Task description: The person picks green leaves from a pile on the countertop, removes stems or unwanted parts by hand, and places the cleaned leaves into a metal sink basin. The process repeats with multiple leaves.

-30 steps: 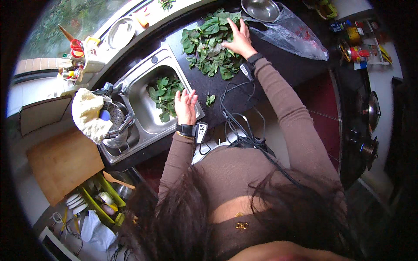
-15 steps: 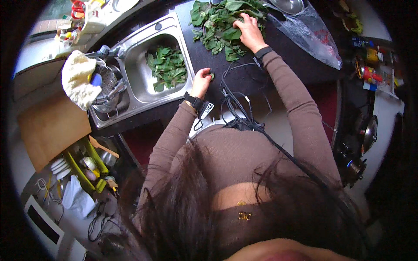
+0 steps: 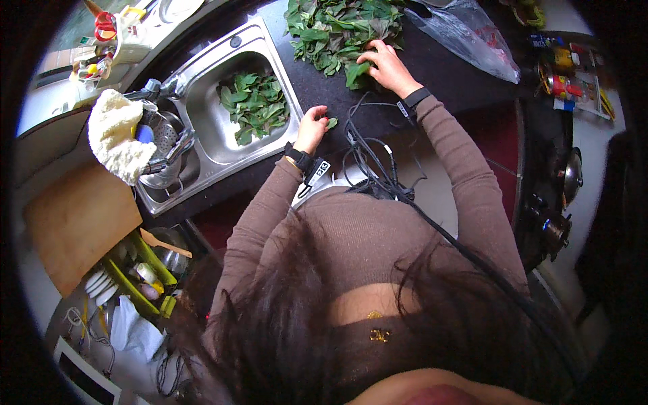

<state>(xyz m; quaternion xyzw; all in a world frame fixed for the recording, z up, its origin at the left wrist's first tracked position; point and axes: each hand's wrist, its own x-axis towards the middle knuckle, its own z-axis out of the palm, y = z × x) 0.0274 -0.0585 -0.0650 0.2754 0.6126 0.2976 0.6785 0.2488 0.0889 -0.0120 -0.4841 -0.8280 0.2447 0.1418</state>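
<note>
A heap of green leafy stems [image 3: 331, 34] lies on the dark counter [image 3: 445, 88] beyond the sink. At the heap's near right edge is my right hand [image 3: 391, 70], its fingers apart and the tips touching leaves. My left hand [image 3: 311, 129] is closed beside the sink's right rim, with a small green leaf [image 3: 331, 123] showing at its fingers. More picked leaves [image 3: 254, 108] lie loosely in the basin of the steel sink [image 3: 278, 67], to the left of that hand.
Right of the heap lies a clear plastic bag [image 3: 466, 40]. Black cables [image 3: 358, 138] loop over the counter's front edge between my arms. A pale cloth [image 3: 115, 138] and a perforated steel strainer [image 3: 164, 135] are at the sink's left end. Jars [image 3: 560, 84] stand far right.
My right hand has come down a little from on top of the heap to its near edge. My left hand has stayed beside the sink. The view has shifted slightly.
</note>
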